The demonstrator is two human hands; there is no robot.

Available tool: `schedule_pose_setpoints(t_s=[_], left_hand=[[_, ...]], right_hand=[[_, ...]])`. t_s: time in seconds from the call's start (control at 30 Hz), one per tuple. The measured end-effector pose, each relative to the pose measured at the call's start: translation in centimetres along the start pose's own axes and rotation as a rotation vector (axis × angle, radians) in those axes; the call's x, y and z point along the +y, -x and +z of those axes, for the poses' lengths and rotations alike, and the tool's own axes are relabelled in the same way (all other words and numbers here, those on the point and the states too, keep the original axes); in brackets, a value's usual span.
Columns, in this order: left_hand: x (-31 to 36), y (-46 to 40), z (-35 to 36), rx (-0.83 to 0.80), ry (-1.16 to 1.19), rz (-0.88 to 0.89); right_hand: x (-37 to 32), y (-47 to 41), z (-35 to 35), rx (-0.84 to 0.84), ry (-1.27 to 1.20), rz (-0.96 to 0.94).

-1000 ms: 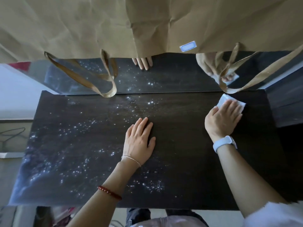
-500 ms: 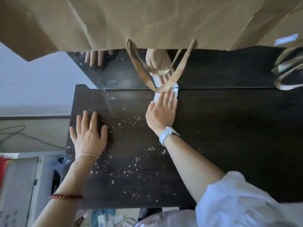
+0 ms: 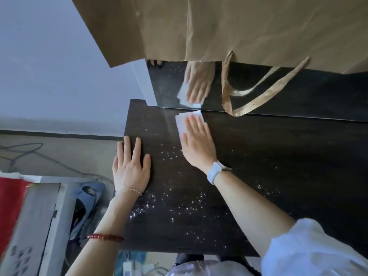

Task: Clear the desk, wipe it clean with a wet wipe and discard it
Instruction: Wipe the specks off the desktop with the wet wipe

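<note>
A dark wooden desk [image 3: 278, 166] fills the middle of the view, with bright specks scattered over its left half. My right hand [image 3: 197, 142] lies flat, fingers straight, pressing a white wet wipe [image 3: 182, 121] onto the desk near its far left corner, beside the mirror. My left hand [image 3: 130, 166] rests flat, fingers spread, at the desk's left edge. A white watch sits on my right wrist; bracelets circle my left arm.
A mirror [image 3: 298, 92] stands along the desk's back edge and reflects my hand and the wipe. Brown paper bags [image 3: 239, 26] with a hanging handle [image 3: 249, 104] cover its upper part. Left of the desk are floor cables, a grey shoe [image 3: 87, 204] and a red-and-grey box [image 3: 22, 226].
My right hand has swept the wipe leftward along the desk's back edge, from the right side to the far left corner. My left hand slid to the left edge.
</note>
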State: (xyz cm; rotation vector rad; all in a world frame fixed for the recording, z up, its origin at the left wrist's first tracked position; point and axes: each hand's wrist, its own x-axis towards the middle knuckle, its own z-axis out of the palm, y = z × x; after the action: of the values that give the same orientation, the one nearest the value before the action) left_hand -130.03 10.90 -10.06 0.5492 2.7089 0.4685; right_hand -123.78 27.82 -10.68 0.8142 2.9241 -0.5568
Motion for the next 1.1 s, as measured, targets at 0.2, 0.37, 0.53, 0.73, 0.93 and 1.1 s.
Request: schedule_pose_setpoints(t_s=[0.2,0.37,0.53,0.73,0.93,1.1], left_hand=[[-0.2,0.0,-0.5,-0.013,0.043,0.015],[-1.9,0.2,-1.6,-0.068,0.204,0.069],[-4.0,2.9,-2.1,0.016,0.398,-0.058],[-5.7,5.6,-1.0,0.009,0.507,-0.109],[-7.9,6.8,-1.2,0.078,0.718,-0.206],[-11.1,7.8,-2.4,0.178,0.916,-0.385]], right_hand=[[4.6,1.3,-1.3,0.181,-0.022,0.419],[-2.4,-0.5,1.2,0.133,-0.036,0.32],[-6.8,-3.2,3.0,0.07,0.053,0.04],[-7.1,-4.7,2.6,0.039,0.117,-0.253],[-9.5,-1.4,3.9,-0.176,0.24,-0.611],[-10.8,9.7,5.4,-0.318,0.227,-0.962]])
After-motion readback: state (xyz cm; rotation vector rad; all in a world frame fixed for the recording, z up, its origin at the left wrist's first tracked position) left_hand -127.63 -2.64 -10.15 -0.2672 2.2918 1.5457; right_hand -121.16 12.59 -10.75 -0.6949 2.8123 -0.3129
